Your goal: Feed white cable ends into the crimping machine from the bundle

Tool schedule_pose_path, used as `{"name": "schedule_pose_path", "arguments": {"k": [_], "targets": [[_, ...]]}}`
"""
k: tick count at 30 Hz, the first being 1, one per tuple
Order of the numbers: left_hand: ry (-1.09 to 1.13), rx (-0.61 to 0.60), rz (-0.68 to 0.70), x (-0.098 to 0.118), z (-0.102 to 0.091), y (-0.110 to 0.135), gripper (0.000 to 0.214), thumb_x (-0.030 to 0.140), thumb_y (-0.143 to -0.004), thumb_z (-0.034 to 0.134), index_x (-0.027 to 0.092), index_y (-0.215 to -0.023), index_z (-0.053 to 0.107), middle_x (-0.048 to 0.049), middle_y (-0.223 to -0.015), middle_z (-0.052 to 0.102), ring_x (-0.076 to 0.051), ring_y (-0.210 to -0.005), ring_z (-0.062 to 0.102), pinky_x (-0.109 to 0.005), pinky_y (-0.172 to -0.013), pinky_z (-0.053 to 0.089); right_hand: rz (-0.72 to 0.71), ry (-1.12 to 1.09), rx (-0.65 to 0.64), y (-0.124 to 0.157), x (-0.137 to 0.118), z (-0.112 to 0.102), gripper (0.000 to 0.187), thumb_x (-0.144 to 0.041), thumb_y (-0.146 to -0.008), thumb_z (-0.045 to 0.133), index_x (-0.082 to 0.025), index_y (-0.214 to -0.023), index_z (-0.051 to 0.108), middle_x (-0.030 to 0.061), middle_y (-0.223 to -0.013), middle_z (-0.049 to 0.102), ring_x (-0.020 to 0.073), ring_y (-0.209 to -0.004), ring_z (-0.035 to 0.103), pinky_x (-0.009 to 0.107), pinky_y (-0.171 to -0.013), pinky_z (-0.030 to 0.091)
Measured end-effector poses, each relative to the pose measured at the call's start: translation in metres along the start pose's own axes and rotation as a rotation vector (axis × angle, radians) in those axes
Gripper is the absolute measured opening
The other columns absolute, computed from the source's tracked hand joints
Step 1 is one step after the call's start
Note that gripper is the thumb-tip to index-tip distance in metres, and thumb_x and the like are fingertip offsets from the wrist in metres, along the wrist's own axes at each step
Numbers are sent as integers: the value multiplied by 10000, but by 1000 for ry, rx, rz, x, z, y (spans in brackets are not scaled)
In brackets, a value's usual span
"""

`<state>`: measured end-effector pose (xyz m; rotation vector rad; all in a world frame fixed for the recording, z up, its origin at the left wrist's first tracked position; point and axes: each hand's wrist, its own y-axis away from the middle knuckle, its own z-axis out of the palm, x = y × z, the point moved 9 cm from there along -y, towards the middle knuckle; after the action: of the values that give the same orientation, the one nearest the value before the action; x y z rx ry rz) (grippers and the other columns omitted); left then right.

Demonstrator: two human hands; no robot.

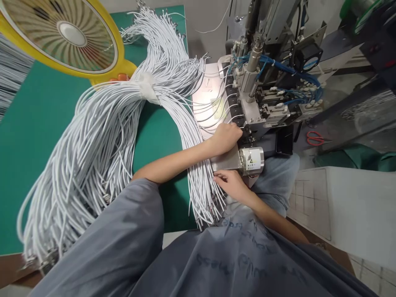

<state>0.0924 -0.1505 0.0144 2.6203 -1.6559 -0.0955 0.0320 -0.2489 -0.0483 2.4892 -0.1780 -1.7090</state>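
My left hand (227, 137) is closed at the front edge of the machine's black clamp row (235, 108); its curled fingertips are hidden, and so is whatever they grip. Several white cables (213, 117) curve from this row over a lit pale plate (206, 88). Lower down, my right hand (232, 184) has its fingers bent in a pinch at the right edge of a fanned bundle of white cables (201, 185), seemingly on one cable. The bundle passes under my left forearm, its loose ends hanging towards my lap.
A white tie (149, 87) gathers the big cable pile (93, 136) on the green mat (171, 144). A yellow fan (119, 57) stands at the upper left. Beside my hands is a metal cylinder with a label (252, 160). Red-handled scissors (315, 139) lie at the right.
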Motion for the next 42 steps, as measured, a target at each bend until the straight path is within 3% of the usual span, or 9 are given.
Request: {"name": "schedule_pose_path", "arguments": {"k": [7, 11, 14, 17, 20, 23, 26, 32, 42], "targets": [[-35, 24, 14, -1, -1, -1, 284, 4, -811, 365, 69, -878, 633, -155, -828, 643, -237, -732, 628, -280, -519, 337, 25, 528, 22, 7, -20, 0, 217, -178, -858, 421, -176, -847, 638, 98, -809, 705, 213, -713, 635, 282, -618, 366], [3, 39, 58, 13, -12, 6, 253, 21, -800, 386, 66, -808, 635, -134, -781, 629, -228, -697, 616, -288, -517, 356, 26, 469, 104, 12, -18, -19, 220, -170, -859, 405, -166, -899, 622, 82, -780, 695, 194, -696, 628, 270, -617, 384], [202, 96, 248, 47, -27, 20, 254, 123, -872, 389, 77, -825, 634, -105, -791, 610, -191, -711, 595, -285, -572, 414, 38, 317, 163, 14, -9, -56, 210, -214, -837, 432, -164, -778, 627, 64, -698, 677, 185, -633, 605, 262, -566, 394], [455, 215, 443, 71, -42, 34, 351, 268, -957, 322, 79, -988, 616, -113, -910, 614, -184, -849, 583, -290, -759, 460, 38, 201, 273, 17, -3, -106, 127, -205, -739, 515, -154, -682, 617, 58, -678, 665, 182, -620, 586, 261, -541, 404], [662, 252, 439, 63, -39, 32, 411, 350, -952, 377, 46, -1189, 521, -131, -1000, 607, -179, -895, 582, -272, -770, 467, 42, 17, 424, 19, 2, -147, 69, -219, -683, 584, -165, -647, 608, 10, -603, 623, 145, -569, 554, 249, -532, 425], [798, 294, 406, 47, -37, 23, 350, 299, -928, 456, 76, -1184, 542, -104, -950, 614, -161, -863, 589, -252, -728, 465, 10, -223, 651, 27, 5, -171, 134, -237, -590, 699, -176, -674, 614, -4, -618, 626, 138, -583, 576, 256, -564, 475], [868, 314, 415, 40, -41, 18, 239, 226, -925, 448, 120, -1010, 644, -53, -810, 605, -124, -743, 576, -226, -666, 447, -67, -422, 751, 30, 6, -172, 187, -238, -585, 725, -179, -738, 634, 2, -657, 643, 137, -604, 602, 270, -597, 507], [884, 384, 394, 35, -52, 20, 203, 173, -886, 467, 134, -861, 664, -30, -721, 583, -105, -659, 539, -215, -612, 427, -148, -658, 708, 25, 4, -160, 203, -362, -773, 589, -177, -813, 663, 24, -692, 655, 134, -610, 609, 287, -593, 513], [1042, 367, 408, 36, -49, 22, 175, 218, -878, 522, 141, -868, 679, -32, -724, 609, -104, -666, 554, -205, -615, 434, -223, -343, 829, 29, -10, -165, 130, -300, -757, 643, -184, -709, 678, 20, -702, 607, 128, -618, 550, 262, -542, 434]]}}
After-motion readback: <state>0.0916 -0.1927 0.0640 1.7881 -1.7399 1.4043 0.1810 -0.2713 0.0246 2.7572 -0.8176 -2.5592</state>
